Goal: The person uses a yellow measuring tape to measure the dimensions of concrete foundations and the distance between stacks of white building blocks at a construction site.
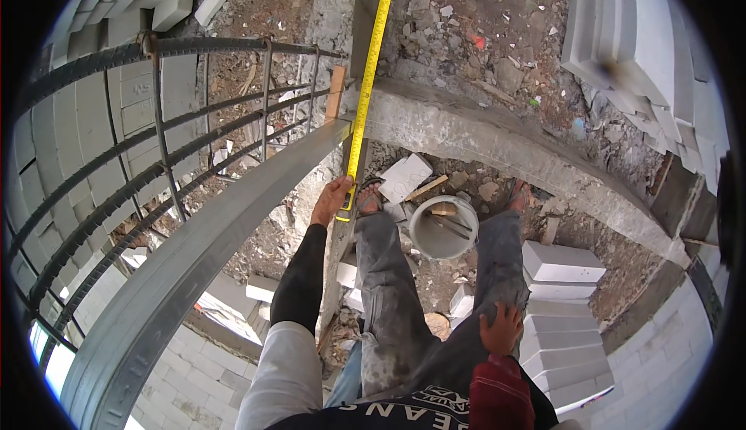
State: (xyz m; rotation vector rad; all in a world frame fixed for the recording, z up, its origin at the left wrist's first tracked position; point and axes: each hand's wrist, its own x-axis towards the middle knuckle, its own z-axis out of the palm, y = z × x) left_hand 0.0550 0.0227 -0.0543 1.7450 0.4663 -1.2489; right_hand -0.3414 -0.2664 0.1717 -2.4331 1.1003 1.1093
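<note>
My left hand (pixel 332 197) is closed on a yellow and black tape measure (pixel 346 203), beside a concrete beam. Its yellow blade (pixel 378 40) is drawn out, running away from me along the beam past the top edge of the view. The blade passes beside the end of a long grey metal straightedge bar (pixel 225 224) and a small strip of wood (pixel 335 94). My right hand (pixel 501 329) lies on my right thigh, fingers apart, holding nothing.
A white bucket (pixel 443 228) with tools in it stands between my feet. A rebar cage (pixel 159 119) reaches in from the left. A concrete beam (pixel 497 131) crosses ahead to the right. Light grey blocks (pixel 563 305) are stacked at right, more at both sides. Rubble covers the ground.
</note>
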